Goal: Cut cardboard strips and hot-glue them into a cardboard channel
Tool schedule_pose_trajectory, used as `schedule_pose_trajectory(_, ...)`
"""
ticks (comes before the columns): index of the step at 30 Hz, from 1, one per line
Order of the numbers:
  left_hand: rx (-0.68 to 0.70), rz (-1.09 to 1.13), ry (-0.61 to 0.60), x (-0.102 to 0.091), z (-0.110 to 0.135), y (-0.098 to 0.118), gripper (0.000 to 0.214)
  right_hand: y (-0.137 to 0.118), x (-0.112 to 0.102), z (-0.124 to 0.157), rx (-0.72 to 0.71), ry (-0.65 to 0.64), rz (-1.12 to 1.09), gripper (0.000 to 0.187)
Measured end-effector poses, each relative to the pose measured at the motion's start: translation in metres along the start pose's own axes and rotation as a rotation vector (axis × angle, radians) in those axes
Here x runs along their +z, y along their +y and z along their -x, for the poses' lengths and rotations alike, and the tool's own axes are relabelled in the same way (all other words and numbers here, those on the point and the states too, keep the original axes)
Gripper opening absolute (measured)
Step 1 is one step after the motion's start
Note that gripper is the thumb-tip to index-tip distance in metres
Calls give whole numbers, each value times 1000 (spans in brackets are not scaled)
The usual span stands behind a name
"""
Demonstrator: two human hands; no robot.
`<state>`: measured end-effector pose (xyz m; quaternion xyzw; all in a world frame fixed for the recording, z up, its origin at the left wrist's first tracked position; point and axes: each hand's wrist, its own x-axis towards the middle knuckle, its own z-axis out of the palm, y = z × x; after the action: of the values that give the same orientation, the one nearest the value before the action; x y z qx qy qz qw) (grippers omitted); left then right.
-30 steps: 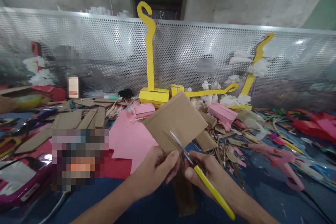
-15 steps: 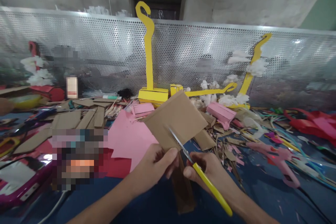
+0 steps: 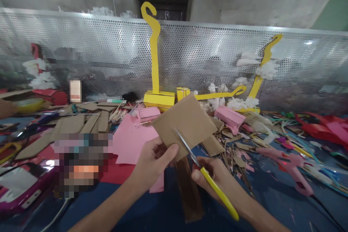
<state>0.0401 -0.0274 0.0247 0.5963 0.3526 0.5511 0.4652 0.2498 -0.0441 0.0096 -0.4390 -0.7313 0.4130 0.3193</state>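
My left hand point(image 3: 152, 161) pinches the lower left edge of a brown cardboard piece point(image 3: 189, 121) held up over the table. My right hand point(image 3: 214, 179) grips yellow-handled scissors point(image 3: 206, 179), whose metal blades sit in the cardboard's lower edge. A darker strip of cardboard point(image 3: 189, 188) hangs down below the cut, between my two hands.
The blue table point(image 3: 277, 206) is littered with cardboard scraps, pink paper point(image 3: 130, 141), a pink glue gun point(image 3: 292, 168) at right, and cardboard strips point(image 3: 81, 123) at left. Yellow cardboard shapes point(image 3: 154, 54) with cotton stand against a perforated metal screen point(image 3: 190, 54).
The cardboard has tilted and shifted slightly right. My left hand has moved its grip up along the edge, and the scissors have advanced a little deeper into the cut.
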Motion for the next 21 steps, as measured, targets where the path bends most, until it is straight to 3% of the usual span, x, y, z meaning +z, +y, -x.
schedule_pose_trajectory(13,-65,57,23,1,1,-2,32,-8,-4,6,101,-23,126,46)
schedule_pose_trajectory(21,-5,139,133,-2,-4,-2,22,-16,-4,14,5,-73,-7,61)
